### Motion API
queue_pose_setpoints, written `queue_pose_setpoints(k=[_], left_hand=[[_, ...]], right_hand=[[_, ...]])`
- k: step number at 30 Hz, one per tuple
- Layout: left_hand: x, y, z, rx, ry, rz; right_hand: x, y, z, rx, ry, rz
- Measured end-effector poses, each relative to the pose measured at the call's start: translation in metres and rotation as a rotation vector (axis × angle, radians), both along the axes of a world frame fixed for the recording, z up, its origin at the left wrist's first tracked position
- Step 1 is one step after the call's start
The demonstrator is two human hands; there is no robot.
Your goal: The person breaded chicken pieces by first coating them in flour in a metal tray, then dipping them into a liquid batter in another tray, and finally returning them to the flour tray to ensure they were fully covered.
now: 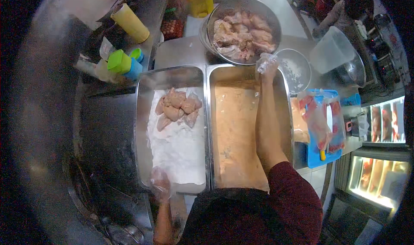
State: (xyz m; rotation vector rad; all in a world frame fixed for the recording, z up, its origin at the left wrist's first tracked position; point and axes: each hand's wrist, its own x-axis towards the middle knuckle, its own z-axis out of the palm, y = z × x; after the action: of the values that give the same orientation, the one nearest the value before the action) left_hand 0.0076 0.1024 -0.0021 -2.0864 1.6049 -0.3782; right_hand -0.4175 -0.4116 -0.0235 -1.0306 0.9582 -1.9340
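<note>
My left hand (pixel 160 183), in a clear plastic glove, is at the near left corner of a steel tray (pixel 144 115). Pieces of raw chicken (pixel 178 106) lie heaped on white flour (pixel 181 151) in that tray. Alongside it, a second steel tray (pixel 290 122) contains an orange-tan liquid or batter (pixel 237 132). My right arm reaches across this second tray. My right hand (pixel 267 64), also gloved, meets the near right rim of a large steel bowl (pixel 277 22) of raw chicken pieces (pixel 244 35). Whether either hand grips a rim is unclear.
A small bowl with white powder (pixel 292 72) sits right of the trays, near a translucent plastic container (pixel 333 51). Bagged meat (pixel 317 119) lies on a blue tray (pixel 315 159). Green and blue containers (pixel 119 61) stand at left. A yellow bucket (pixel 200 2) and eggs (pixel 172 29) are behind.
</note>
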Motion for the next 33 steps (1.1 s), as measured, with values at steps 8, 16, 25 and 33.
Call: queue_pose_setpoints(k=[8,16,25,33], left_hand=[[0.001,-0.017,0.017,-0.209,0.233,-0.234],[0.006,-0.014,0.023,-0.070,0.375,-0.172],[0.003,-0.014,0.013,-0.356,0.491,-0.002],[-0.020,-0.037,0.044,-0.503,0.685,0.247]], right_hand=[[-0.004,0.030,0.069,0.133,0.402,-0.125],[-0.020,0.013,0.023,0.266,0.882,-0.448],[0.001,0.014,0.042,0.183,0.179,-0.195],[0.000,0.010,0.027,0.141,-0.036,-0.093]])
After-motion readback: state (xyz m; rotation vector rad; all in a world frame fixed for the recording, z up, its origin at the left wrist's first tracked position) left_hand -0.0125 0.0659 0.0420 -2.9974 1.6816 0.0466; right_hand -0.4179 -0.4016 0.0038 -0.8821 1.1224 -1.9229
